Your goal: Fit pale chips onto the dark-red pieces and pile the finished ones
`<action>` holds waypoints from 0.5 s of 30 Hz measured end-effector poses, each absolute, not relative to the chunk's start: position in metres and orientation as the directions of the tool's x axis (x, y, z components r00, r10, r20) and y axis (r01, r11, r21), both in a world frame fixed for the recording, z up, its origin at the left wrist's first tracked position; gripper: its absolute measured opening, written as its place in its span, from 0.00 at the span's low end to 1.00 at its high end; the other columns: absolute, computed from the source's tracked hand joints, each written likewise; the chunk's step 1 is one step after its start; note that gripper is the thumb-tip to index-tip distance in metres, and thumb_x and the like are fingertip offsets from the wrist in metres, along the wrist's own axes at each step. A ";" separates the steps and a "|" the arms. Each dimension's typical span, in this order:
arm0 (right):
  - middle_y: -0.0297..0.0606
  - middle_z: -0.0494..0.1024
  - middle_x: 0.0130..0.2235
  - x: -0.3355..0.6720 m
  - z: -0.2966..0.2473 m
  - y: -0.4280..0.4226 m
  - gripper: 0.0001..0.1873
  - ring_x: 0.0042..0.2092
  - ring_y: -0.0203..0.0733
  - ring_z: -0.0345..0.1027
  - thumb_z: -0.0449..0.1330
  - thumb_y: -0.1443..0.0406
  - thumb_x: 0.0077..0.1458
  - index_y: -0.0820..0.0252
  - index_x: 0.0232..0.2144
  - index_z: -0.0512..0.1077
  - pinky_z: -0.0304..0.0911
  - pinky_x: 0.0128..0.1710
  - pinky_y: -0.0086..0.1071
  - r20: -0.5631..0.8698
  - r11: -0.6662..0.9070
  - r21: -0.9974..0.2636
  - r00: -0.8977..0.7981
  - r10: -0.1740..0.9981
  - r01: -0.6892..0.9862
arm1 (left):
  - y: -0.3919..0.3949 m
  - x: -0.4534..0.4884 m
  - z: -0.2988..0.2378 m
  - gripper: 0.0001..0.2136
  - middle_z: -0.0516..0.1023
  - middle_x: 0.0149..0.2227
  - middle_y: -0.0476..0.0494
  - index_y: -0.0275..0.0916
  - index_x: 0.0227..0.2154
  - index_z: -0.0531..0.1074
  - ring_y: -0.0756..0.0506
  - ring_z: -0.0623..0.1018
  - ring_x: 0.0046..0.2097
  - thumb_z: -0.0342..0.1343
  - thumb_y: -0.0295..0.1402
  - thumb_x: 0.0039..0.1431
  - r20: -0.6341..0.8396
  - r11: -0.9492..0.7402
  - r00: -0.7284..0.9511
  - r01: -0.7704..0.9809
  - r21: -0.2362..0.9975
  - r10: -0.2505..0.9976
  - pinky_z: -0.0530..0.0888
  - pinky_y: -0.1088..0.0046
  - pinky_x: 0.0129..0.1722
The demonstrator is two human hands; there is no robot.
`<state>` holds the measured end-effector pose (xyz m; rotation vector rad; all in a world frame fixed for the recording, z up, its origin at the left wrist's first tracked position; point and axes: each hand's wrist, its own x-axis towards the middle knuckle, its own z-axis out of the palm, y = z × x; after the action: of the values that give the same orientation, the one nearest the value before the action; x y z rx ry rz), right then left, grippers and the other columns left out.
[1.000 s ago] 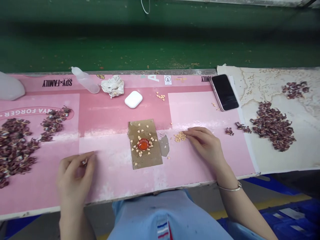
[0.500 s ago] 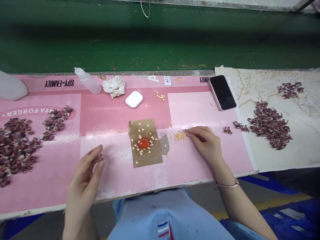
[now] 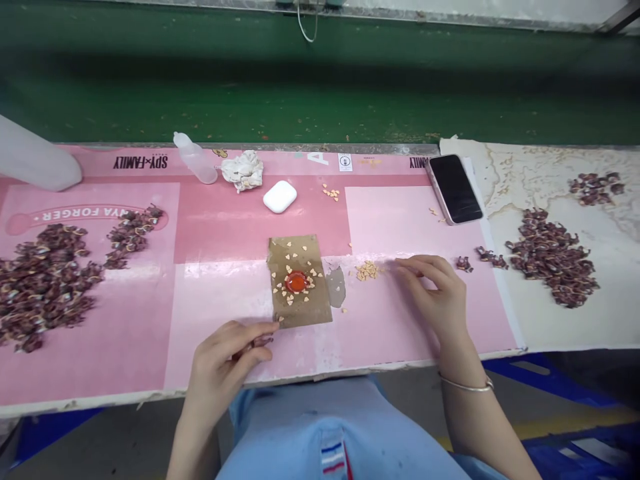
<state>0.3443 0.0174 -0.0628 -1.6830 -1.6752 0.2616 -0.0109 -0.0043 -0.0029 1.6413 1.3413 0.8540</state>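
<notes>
My left hand (image 3: 227, 360) is closed around a small dark reddish-brown figure-like piece (image 3: 263, 341), its fingertips at the near left corner of a brown card (image 3: 303, 313). On the card sits a red dish of orange-red liquid (image 3: 297, 283), with tiny cream heart-shaped pieces scattered about it. To the right lies a small heap of cream pieces (image 3: 367, 271). My right hand (image 3: 435, 293) is just right of this heap, thumb and forefinger pinched together. What they hold, if anything, is too small to make out.
Piles of dark brown pieces lie at the left (image 3: 47, 287) and right (image 3: 553, 260). Toward the back are a translucent squeeze bottle (image 3: 196, 159), crumpled tissue (image 3: 243, 171), a white case (image 3: 280, 197) and a phone (image 3: 455, 189). A large white container (image 3: 37, 160) stands far left.
My left hand has moved right to the card's near corner, still with the brown piece. My right hand has drawn slightly right, away from the cream heap. The view has shifted a little.
</notes>
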 end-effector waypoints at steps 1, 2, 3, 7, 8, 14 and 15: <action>0.39 0.82 0.37 0.348 -0.063 0.016 0.07 0.40 0.46 0.76 0.63 0.60 0.63 0.51 0.37 0.82 0.73 0.41 0.43 0.328 0.124 -0.607 0.105 0.939 0.785 | -0.005 -0.012 -0.004 0.11 0.85 0.30 0.45 0.46 0.37 0.85 0.47 0.81 0.28 0.63 0.45 0.62 0.011 -0.090 0.188 0.416 0.905 0.982 0.77 0.75 0.29; 0.38 0.82 0.37 0.350 -0.063 0.015 0.07 0.40 0.46 0.76 0.63 0.59 0.63 0.50 0.37 0.83 0.73 0.42 0.42 0.309 0.131 -0.604 0.080 0.948 0.786 | -0.006 -0.014 -0.005 0.10 0.85 0.30 0.45 0.46 0.37 0.85 0.47 0.81 0.29 0.63 0.44 0.62 0.017 -0.089 0.172 0.422 0.902 0.985 0.77 0.75 0.29; 0.38 0.82 0.37 0.350 -0.064 0.015 0.08 0.40 0.46 0.76 0.63 0.59 0.63 0.50 0.37 0.83 0.73 0.42 0.42 0.300 0.140 -0.602 0.060 0.952 0.786 | -0.008 -0.015 -0.007 0.09 0.85 0.30 0.46 0.46 0.37 0.85 0.47 0.82 0.29 0.63 0.44 0.62 0.020 -0.083 0.150 0.429 0.899 0.989 0.78 0.75 0.30; 0.38 0.82 0.35 0.344 -0.066 0.018 0.08 0.38 0.45 0.75 0.63 0.60 0.63 0.51 0.36 0.82 0.73 0.40 0.41 0.347 0.198 -0.553 0.007 0.938 0.809 | -0.011 -0.018 -0.009 0.07 0.85 0.33 0.48 0.48 0.41 0.83 0.48 0.82 0.31 0.62 0.40 0.64 0.035 -0.068 0.086 0.424 0.903 0.996 0.78 0.77 0.34; 0.37 0.82 0.34 0.343 -0.066 0.019 0.08 0.38 0.45 0.75 0.63 0.60 0.64 0.51 0.35 0.82 0.72 0.39 0.41 0.352 0.207 -0.538 -0.005 0.936 0.817 | -0.011 -0.018 -0.008 0.07 0.84 0.34 0.49 0.48 0.41 0.83 0.48 0.82 0.32 0.61 0.39 0.65 0.035 -0.069 0.088 0.420 0.905 0.995 0.79 0.77 0.35; 0.38 0.82 0.33 0.327 -0.050 0.022 0.09 0.36 0.45 0.75 0.62 0.60 0.63 0.53 0.32 0.80 0.73 0.36 0.41 0.327 0.225 -0.532 -0.047 0.944 0.816 | -0.010 -0.009 -0.004 0.08 0.86 0.39 0.43 0.44 0.37 0.83 0.44 0.84 0.39 0.59 0.38 0.65 0.005 -0.058 0.115 0.463 0.884 0.993 0.82 0.73 0.40; 0.38 0.82 0.33 0.318 -0.043 0.021 0.08 0.35 0.45 0.75 0.63 0.61 0.63 0.52 0.32 0.80 0.73 0.35 0.40 0.336 0.245 -0.568 -0.050 0.940 0.786 | -0.009 -0.006 -0.005 0.09 0.86 0.38 0.43 0.43 0.38 0.83 0.44 0.85 0.39 0.59 0.39 0.66 -0.024 -0.038 0.127 0.462 0.886 0.992 0.82 0.72 0.39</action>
<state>0.3180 0.0207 -0.0433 -1.5752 -1.8682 0.3034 -0.0059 -0.0094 -0.0045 1.6173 1.4440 0.8474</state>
